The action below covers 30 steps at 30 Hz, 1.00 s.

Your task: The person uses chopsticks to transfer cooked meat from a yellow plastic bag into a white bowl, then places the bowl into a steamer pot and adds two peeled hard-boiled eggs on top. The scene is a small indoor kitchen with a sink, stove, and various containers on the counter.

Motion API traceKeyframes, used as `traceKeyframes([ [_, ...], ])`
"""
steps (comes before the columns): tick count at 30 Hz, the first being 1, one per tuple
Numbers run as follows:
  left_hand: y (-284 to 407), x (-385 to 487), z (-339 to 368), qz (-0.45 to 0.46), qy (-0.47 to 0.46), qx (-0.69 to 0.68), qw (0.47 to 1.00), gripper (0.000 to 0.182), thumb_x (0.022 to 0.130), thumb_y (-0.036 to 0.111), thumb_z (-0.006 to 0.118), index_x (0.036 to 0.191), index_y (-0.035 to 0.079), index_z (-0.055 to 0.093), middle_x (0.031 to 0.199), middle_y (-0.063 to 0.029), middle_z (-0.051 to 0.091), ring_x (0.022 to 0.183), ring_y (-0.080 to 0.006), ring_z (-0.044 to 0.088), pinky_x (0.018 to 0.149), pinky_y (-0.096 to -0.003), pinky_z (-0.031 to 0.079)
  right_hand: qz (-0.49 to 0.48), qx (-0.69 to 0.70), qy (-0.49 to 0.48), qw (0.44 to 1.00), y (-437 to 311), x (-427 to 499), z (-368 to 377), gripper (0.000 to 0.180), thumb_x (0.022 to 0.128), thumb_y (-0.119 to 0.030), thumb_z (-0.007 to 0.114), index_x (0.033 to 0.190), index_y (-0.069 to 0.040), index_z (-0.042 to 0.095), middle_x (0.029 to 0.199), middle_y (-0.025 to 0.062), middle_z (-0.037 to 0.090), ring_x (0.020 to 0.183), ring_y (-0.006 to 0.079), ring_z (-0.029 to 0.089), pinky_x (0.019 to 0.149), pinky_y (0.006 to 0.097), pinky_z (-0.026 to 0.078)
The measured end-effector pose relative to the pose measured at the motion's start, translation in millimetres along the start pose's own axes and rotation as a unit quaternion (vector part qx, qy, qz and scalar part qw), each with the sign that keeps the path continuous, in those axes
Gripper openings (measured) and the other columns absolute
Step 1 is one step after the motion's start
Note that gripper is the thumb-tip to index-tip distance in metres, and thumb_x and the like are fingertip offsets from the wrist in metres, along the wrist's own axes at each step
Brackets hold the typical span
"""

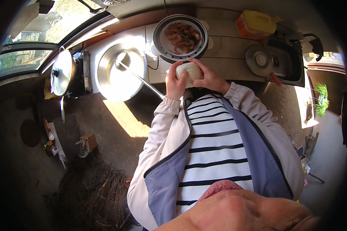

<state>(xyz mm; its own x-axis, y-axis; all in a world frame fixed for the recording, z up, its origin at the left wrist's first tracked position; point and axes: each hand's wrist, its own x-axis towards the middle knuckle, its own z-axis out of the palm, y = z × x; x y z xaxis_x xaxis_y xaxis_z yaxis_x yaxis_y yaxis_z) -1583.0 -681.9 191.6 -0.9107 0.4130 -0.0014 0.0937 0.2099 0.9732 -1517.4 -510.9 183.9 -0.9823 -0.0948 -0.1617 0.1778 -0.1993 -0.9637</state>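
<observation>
Between my hands is a rounded white piece, perhaps a bun or dough [190, 72]. My left hand [176, 82] grips its left side, thumb across the front. On the right side, my right hand [209, 75] holds it with thumb and fingers spread around it. Just beyond my fingertips, a white plate of cooked food [182, 39], brownish red pieces, rests on a round appliance with a dark rim [157, 46]. To the left stands a wide metal basin [102, 82] in bright sunlight, with a long-handled metal ladle [141, 80] leaning in it.
A lidded pan [64, 72] is on a stove at the left. Along the tiled counter [225, 68] to the right are a yellow and orange plastic jug [256, 24], a round metal lid [256, 65] and a black sink [289, 66]. Dry brushwood [104, 190] lies on the floor.
</observation>
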Motion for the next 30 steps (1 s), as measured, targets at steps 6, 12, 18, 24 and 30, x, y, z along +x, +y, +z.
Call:
traceKeyframes([
  [6,1,-1,4,-0.005,0.009,-0.019,1.000,0.035,0.089,0.014,0.058,0.121,0.000,0.063,0.101,-0.0155,0.069,0.095,-0.0225,0.067,0.086,-0.0352,0.054,-0.073,-0.088,0.032,0.993,6,1,4,0.084,0.075,-0.008,0.077,0.149,-0.008,0.038,0.129,0.0129,0.057,0.117,0.0203,0.058,0.099,0.0338,0.049],
  [12,-4,-2,2,-0.024,-0.010,-0.002,1.000,0.037,0.090,0.015,0.059,0.124,-0.001,0.060,0.104,-0.0160,0.068,0.095,-0.0222,0.067,0.086,-0.0346,0.053,-0.060,-0.038,0.016,0.997,11,1,3,0.079,0.079,-0.009,0.075,0.149,-0.009,0.039,0.132,0.0109,0.056,0.117,0.0197,0.059,0.099,0.0328,0.049],
  [18,8,1,12,0.003,0.034,-0.009,0.999,0.045,0.094,0.019,0.064,0.133,0.001,0.051,0.107,-0.0175,0.066,0.096,-0.0277,0.066,0.085,-0.0364,0.053,0.034,0.109,0.126,0.985,11,11,4,0.048,0.099,-0.031,0.065,0.137,-0.005,0.051,0.122,0.0084,0.061,0.110,0.0154,0.059,0.092,0.0301,0.050],
  [24,7,15,30,0.002,0.117,-0.025,0.993,0.040,0.104,0.034,0.055,0.128,0.001,0.054,0.108,-0.0172,0.067,0.096,-0.0261,0.066,0.084,-0.0360,0.053,-0.106,-0.051,0.282,0.952,11,36,26,0.046,0.100,-0.040,0.064,0.124,-0.001,0.059,0.107,0.0105,0.068,0.096,0.0167,0.065,0.084,0.0308,0.052],
  [30,16,19,31,-0.006,0.134,-0.051,0.990,0.038,0.107,0.034,0.049,0.122,0.001,0.059,0.101,-0.0170,0.068,0.092,-0.0233,0.066,0.082,-0.0357,0.052,-0.118,0.011,0.280,0.953,11,45,20,0.039,0.100,-0.037,0.065,0.116,-0.001,0.064,0.099,0.0060,0.068,0.090,0.0126,0.063,0.080,0.0284,0.052],
])
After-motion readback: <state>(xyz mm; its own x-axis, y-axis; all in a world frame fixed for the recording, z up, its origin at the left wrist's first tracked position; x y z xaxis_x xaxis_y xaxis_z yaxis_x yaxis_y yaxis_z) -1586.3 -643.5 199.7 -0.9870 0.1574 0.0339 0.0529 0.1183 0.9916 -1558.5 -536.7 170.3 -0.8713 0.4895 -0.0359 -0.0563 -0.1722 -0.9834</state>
